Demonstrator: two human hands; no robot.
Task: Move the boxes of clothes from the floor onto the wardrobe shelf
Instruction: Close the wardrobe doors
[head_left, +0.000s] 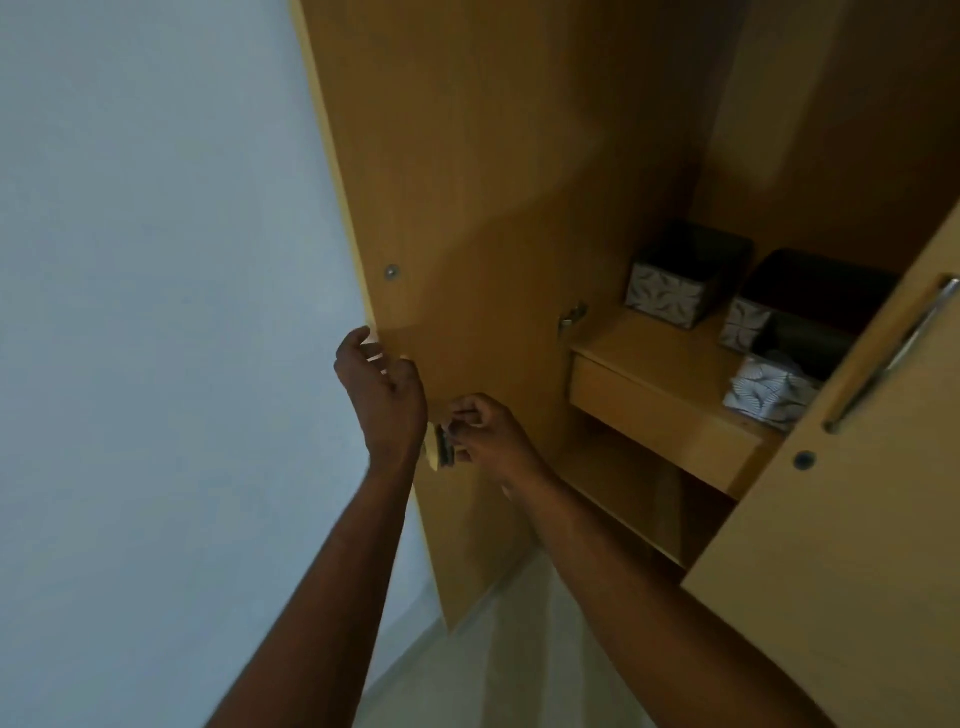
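Observation:
Three fabric boxes with a grey leaf pattern stand on the wardrobe shelf: one at the back, one in the middle and one at the front, partly hidden by the right door. My left hand curls around the free edge of the open left door. My right hand pinches a small dark lock or key part on that door's edge.
The right door with a metal bar handle stands open at the right. A pale wall fills the left. Light floor shows below, between my forearms. A lower compartment sits under the shelf.

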